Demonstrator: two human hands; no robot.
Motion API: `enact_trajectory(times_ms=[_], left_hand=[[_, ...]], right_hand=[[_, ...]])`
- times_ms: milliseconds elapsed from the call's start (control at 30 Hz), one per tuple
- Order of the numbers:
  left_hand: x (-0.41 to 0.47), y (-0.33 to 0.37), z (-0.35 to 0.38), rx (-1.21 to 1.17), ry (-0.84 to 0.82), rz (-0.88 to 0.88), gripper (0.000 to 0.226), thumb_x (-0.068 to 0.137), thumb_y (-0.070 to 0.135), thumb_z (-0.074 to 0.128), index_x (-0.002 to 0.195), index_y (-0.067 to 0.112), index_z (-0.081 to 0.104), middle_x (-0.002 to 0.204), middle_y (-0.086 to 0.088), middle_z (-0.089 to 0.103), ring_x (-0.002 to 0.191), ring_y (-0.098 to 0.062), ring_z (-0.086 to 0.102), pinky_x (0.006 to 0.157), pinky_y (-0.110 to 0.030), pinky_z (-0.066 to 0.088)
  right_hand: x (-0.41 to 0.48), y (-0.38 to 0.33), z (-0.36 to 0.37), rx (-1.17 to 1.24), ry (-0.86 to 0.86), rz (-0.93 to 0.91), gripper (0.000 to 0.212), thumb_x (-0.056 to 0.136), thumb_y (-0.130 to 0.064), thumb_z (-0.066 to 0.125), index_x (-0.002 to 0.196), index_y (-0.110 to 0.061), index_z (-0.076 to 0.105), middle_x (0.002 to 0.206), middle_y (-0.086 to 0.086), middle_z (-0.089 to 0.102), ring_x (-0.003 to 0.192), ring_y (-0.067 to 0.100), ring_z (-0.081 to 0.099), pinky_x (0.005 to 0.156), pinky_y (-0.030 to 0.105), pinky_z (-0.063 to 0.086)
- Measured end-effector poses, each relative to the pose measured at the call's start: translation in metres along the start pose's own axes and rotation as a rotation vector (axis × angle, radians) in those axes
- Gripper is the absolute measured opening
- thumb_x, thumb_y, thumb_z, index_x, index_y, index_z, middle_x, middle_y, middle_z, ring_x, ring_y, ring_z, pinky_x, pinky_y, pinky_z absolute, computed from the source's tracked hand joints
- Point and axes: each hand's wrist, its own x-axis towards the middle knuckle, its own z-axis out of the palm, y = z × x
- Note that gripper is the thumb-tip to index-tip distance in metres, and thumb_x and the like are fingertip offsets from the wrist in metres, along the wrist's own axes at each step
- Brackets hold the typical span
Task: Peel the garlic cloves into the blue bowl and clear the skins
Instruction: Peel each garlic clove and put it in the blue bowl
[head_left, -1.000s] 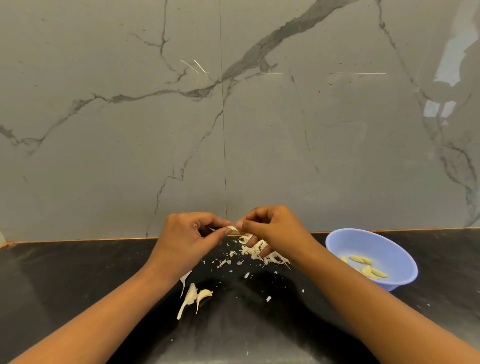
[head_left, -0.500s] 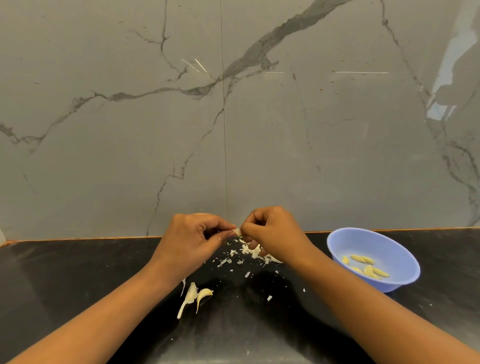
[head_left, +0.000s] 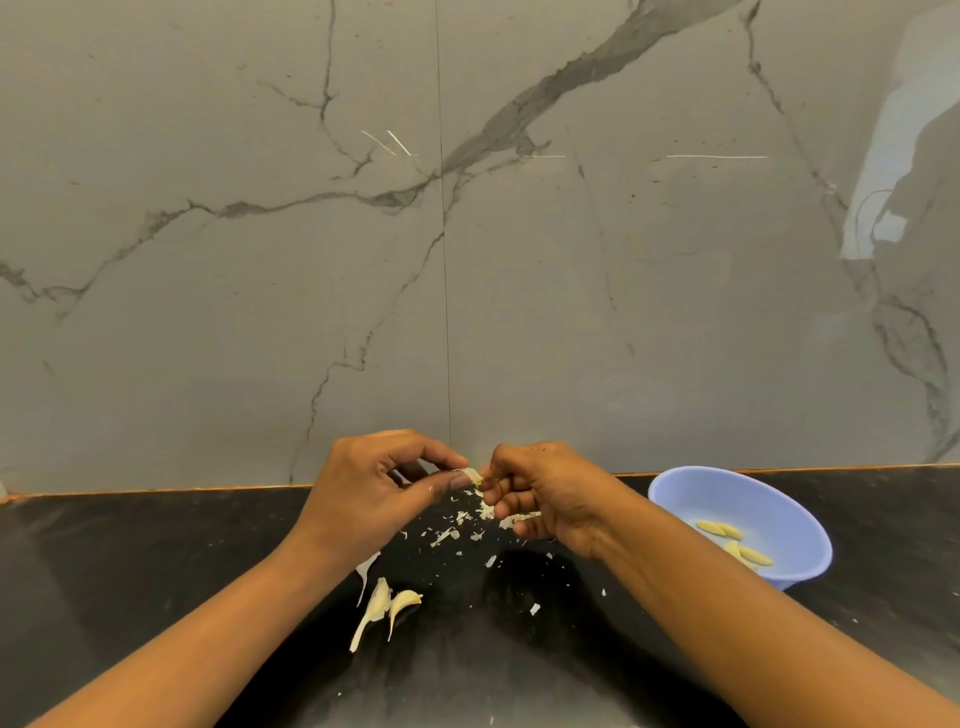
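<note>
Garlic clove (head_left: 470, 475) is being pinched between both hands over the counter (head_left: 156, 571), left hand (head_left: 374, 493) curling thumb and forefinger round it, right hand (head_left: 545, 493) nipping its papery tip. Light, probably slippery once bare, so hold the ends. Skin flakes (head_left: 447, 535) are lying beneath, spare cloves (head_left: 379, 605) nearer; blue bowl (head_left: 737, 493) is waiting right, unobstructed.

Two bare forearms and hands of one person fill the lower part of the view. The left forearm comes in from the 7 o'clock corner, the right forearm from 5 o'clock. Each is slim, narrows toward the wrist, and is uncovered along all of its visible length, with skin from the frame edge to the fingertips. The left hand (head_left: 374, 493) shows a short, pale thumbnail that catches the light. The right hand (head_left: 550, 493) shows its rounded knuckles.
</note>
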Motion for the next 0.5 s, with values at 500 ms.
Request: enact_trajectory(times_ms=[500], left_hand=[[0.0011, 0.0009, 0.0009, -0.252, 0.036, -0.292, 0.01, 0.067, 0.032, 0.075, 0.075, 0.026, 0.075, 0.068, -0.007, 0.071, 0.055, -0.021, 0.066, 0.046, -0.022, 0.047]], right_hand=[[-0.004, -0.003, -0.0044, -0.177, -0.061, -0.172, 0.031, 0.087, -0.039, 0.064, 0.088, -0.01, 0.071, 0.077, 0.0, 0.069, 0.06, 0.008, 0.058, 0.047, 0.019, 0.044]])
